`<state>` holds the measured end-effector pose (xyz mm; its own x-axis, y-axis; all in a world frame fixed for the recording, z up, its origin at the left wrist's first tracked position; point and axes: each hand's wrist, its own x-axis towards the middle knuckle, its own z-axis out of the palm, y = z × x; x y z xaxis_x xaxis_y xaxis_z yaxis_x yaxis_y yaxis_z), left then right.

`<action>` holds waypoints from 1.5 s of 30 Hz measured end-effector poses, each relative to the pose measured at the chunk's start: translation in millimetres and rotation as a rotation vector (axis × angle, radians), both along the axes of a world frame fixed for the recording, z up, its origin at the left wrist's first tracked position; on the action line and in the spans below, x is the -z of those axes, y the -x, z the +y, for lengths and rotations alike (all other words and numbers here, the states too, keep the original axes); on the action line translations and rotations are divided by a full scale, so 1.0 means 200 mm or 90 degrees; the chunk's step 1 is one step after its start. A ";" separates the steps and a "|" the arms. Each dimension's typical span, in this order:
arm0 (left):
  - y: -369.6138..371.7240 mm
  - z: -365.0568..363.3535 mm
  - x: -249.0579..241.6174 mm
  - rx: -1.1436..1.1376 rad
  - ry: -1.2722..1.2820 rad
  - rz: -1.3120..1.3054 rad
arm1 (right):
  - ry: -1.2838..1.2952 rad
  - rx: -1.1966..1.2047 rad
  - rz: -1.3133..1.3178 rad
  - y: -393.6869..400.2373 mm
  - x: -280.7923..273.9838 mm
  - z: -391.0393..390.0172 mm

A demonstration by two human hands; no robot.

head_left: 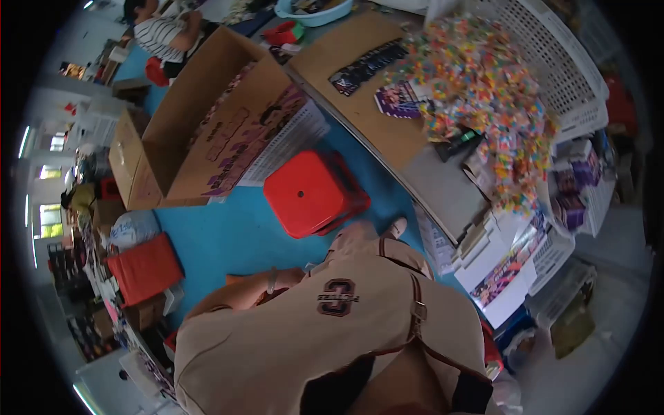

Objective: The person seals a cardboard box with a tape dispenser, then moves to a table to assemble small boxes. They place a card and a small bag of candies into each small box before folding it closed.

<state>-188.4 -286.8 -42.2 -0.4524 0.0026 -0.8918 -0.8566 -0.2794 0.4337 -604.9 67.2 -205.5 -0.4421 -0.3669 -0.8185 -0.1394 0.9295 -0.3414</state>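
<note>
My left hand (289,278) rests low in front of my body, just past a bracelet on the wrist. My cream shirt hides its fingers, so I cannot make out whether they hold anything. My right hand is out of view. A red plastic stool (304,197) stands on the blue floor ahead of my knees, close to my left hand but apart from it. To its right is a worktable (353,83) topped with cardboard, bearing a large heap of small colourful wrapped packets (477,76). Beyond the stool on the left sits a big open cardboard box (228,149) with packets inside.
A white perforated basket (560,62) stands behind the heap. On the table are purple printed packs (401,100) and a white printed box (505,266). At left are a red-orange bundle (145,270) and a white bag (133,229). Another person (162,34) in stripes sits at the back.
</note>
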 end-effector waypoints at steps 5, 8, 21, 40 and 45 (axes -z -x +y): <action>0.42 -0.34 -0.34 0.246 -0.205 0.076 | 0.036 0.044 0.003 0.10 0.13 -0.06; 0.66 -0.44 -0.31 0.393 -0.331 0.149 | 0.051 0.095 -0.005 0.05 0.17 -0.07; 1.56 -1.42 0.34 0.445 -0.139 -0.236 | 0.040 0.305 -0.053 -0.72 0.17 -0.56; 1.58 -1.99 0.35 0.796 0.163 0.339 | 0.255 0.405 -0.545 -0.81 -0.13 -1.20; 1.51 -1.95 0.18 0.630 0.137 0.151 | 0.424 0.410 -0.704 -0.77 -0.04 -1.29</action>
